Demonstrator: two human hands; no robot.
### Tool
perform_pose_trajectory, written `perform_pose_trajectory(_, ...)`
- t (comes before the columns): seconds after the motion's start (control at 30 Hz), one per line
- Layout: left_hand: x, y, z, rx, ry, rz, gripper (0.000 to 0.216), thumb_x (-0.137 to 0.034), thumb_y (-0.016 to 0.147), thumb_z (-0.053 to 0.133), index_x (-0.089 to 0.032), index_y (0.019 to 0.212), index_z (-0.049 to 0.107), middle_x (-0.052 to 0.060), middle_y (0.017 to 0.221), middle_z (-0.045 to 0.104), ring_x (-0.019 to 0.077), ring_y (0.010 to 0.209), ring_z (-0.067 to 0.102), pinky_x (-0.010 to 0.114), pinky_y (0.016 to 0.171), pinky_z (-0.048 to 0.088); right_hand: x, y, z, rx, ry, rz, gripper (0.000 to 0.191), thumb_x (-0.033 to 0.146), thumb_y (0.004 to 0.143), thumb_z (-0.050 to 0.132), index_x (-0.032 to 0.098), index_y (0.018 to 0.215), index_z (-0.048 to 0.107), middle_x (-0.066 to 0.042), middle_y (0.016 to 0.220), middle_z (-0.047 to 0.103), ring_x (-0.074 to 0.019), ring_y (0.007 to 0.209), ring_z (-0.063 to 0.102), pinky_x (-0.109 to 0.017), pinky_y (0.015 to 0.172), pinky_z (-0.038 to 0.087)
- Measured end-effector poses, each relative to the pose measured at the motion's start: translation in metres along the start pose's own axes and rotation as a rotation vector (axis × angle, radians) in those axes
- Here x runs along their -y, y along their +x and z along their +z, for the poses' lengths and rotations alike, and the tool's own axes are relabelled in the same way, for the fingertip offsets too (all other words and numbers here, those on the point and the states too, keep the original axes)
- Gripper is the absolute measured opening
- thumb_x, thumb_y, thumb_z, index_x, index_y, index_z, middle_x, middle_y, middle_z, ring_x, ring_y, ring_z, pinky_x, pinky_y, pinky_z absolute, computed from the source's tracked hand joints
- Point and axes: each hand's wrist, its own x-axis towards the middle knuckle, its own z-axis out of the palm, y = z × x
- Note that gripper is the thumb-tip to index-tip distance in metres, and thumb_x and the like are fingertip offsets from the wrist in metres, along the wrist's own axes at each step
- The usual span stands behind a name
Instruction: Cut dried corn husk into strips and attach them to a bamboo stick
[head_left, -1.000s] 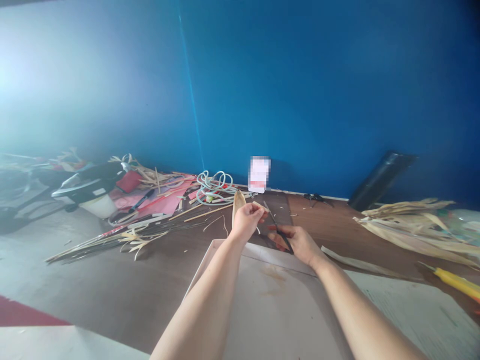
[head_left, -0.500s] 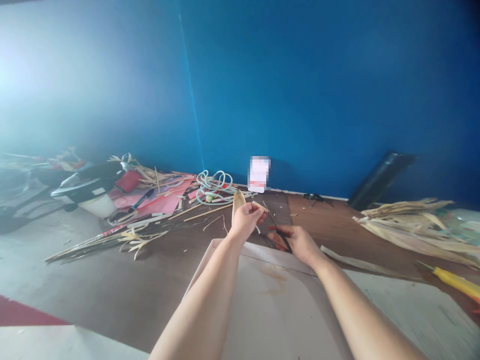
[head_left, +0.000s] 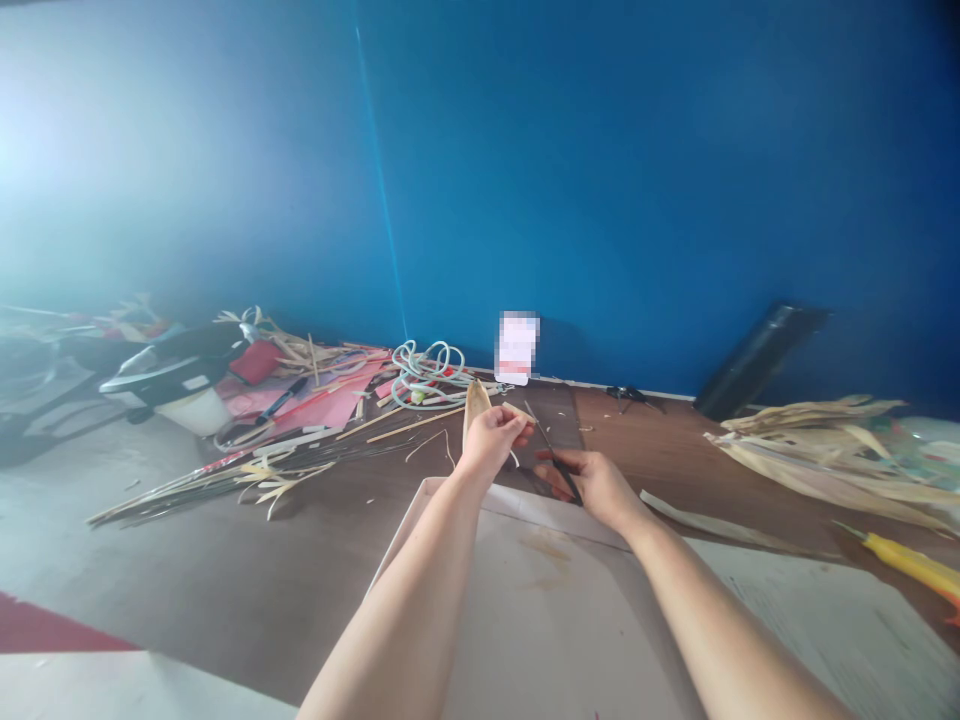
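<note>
My left hand (head_left: 495,440) is closed, pinching a piece of dried corn husk (head_left: 477,402). Its pale, boat-shaped end stands up behind the thumb side, and a narrow tip sticks out past the fingers toward the right. Dark scissors (head_left: 547,445) are in my right hand (head_left: 596,485), fingers wrapped around the handles. Their slim blades point up and left, close to the husk's tip; whether they touch it I cannot tell. Both hands are above the far edge of a shallow white box lid (head_left: 555,620).
A phone (head_left: 516,347) leans on the blue wall. To the left lie a coiled pale cord (head_left: 427,375), thin sticks, wires, pink paper (head_left: 352,400) and a glue gun-like black-and-white item. At right are dried husks (head_left: 817,450), a black box-like object (head_left: 761,360) and a yellow-handled tool (head_left: 911,565).
</note>
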Motion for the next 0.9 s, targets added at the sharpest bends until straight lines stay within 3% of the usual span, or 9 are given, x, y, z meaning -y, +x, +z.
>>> perform_pose_trajectory(0.2,0.0008,-0.0002,0.0005,-0.005,-0.036,-0.014,0.011,-0.021,0.072,0.065,-0.011,0.07,0.061,0.005,0.072,0.063,0.009,0.066,0.059,0.018,0.059,0.049,-0.0008,0.0002,0.0018,-0.018,-0.002,-0.005,0.042,0.043,0.07,0.067,0.017,0.102,0.07,0.004,0.05,0.054,-0.0121,0.048,0.047,-0.023,0.048,0.036)
perform_pose_trajectory(0.57,-0.0036,-0.0054,-0.001,0.086,-0.209,-0.072,0.02,-0.024,0.067,0.071,-0.012,0.069,0.054,0.009,0.094,0.067,0.0071,0.071,0.06,0.016,0.061,0.047,-0.003,0.0053,-0.0026,-0.167,0.086,0.045,0.052,0.052,0.071,0.063,0.015,0.107,0.067,0.0,0.059,0.062,-0.015,0.056,0.058,-0.026,0.058,0.045)
perform_pose_trajectory(0.73,0.0004,-0.0041,-0.0011,0.09,-0.176,-0.069,0.021,-0.023,0.065,0.071,-0.013,0.068,0.052,0.008,0.087,0.067,0.0084,0.073,0.061,0.016,0.062,0.046,-0.0057,0.0059,-0.001,-0.154,0.132,0.04,0.051,0.048,0.069,0.066,0.014,0.107,0.066,0.0,0.058,0.062,-0.0148,0.055,0.058,-0.026,0.057,0.046)
perform_pose_trajectory(0.9,0.0026,-0.0041,0.0007,0.073,-0.107,-0.079,0.023,-0.021,0.065,0.07,-0.015,0.083,0.058,0.005,0.08,0.066,0.0056,0.061,0.057,0.015,0.056,0.044,-0.0061,0.0064,0.0006,-0.143,0.16,0.051,0.05,0.045,0.069,0.068,0.014,0.108,0.065,0.0,0.061,0.064,-0.0145,0.055,0.058,-0.026,0.058,0.047)
